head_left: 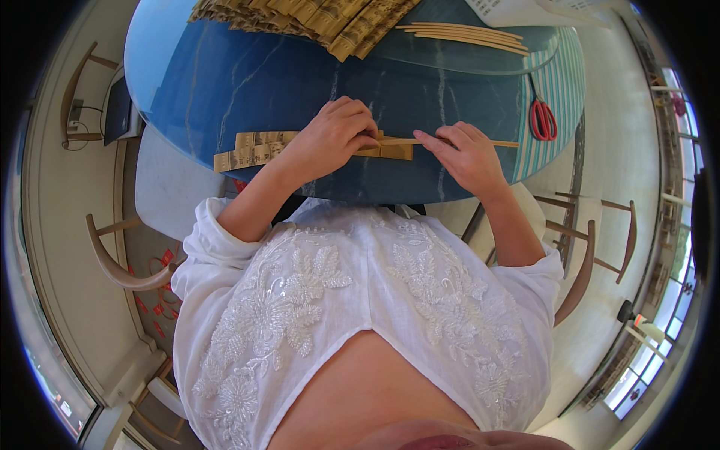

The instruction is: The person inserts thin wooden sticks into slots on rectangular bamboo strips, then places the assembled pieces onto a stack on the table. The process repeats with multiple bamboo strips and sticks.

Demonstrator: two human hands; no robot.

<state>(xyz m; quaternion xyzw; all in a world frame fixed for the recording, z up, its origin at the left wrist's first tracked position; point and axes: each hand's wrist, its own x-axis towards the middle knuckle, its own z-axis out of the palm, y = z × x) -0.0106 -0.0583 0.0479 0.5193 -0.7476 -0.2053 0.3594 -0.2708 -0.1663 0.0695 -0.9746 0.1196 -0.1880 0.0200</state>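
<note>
Near the table's front edge, my left hand (pixel 336 136) is closed with its fingertips pressed on a brown paper sleeve (pixel 396 151), part of which lies under the hand. Thin wooden chopsticks (pixel 504 143) run from the sleeve's upper edge toward the right. My right hand (pixel 466 156) pinches them between thumb and fingers, partly covering them; whether it is one or two I cannot tell. Left of my left wrist lie more printed brown paper sleeves (pixel 253 148), overlapping in a flat row. Their right ends are hidden by my left hand and forearm.
A heap of brown sleeves (pixel 315 22) sits at the far side of the blue marbled table (pixel 262 82). Several loose chopsticks (pixel 465 34) lie right of it. Red-handled scissors (pixel 542 120) rest on a striped cloth (pixel 573 97). White printed paper (pixel 525 11) is behind.
</note>
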